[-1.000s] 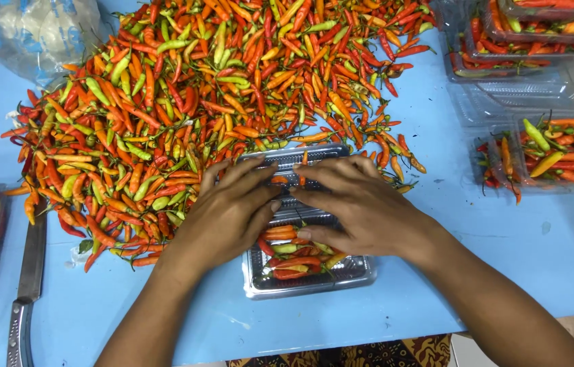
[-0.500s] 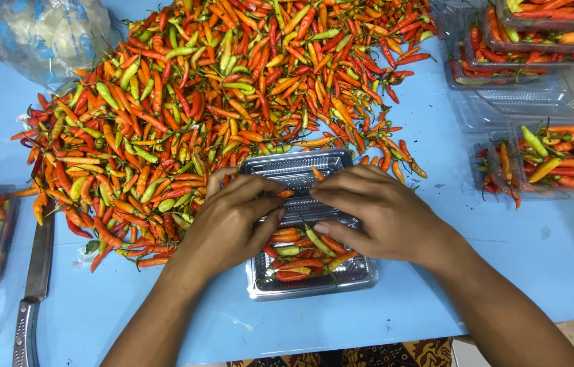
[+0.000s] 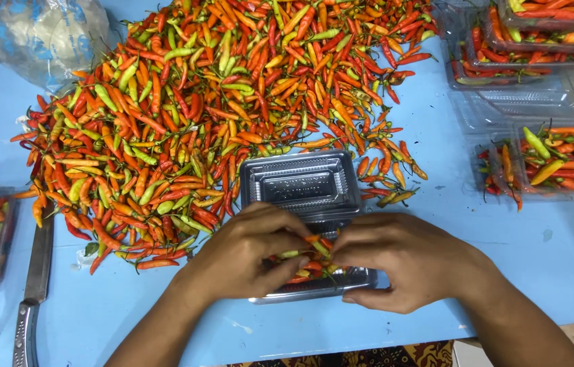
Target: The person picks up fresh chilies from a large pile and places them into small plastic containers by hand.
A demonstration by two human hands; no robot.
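Hands press chillies [image 3: 311, 261] into a clear tray [image 3: 300, 185] on the blue counter [image 3: 436, 204]: left hand [image 3: 243, 255] and right hand [image 3: 399, 261] meet fingertip to fingertip, curled over the peppers. Chilli pile [image 3: 199, 102] lies just behind; a knife [image 3: 32, 285] rests at left.

A single head-worn camera looks steeply down from close above the blue worktop [image 3: 518, 272], facing away from the person's body, with the chili pile [image 3: 219, 115] lying beyond the hinged clear plastic container [image 3: 300, 187].
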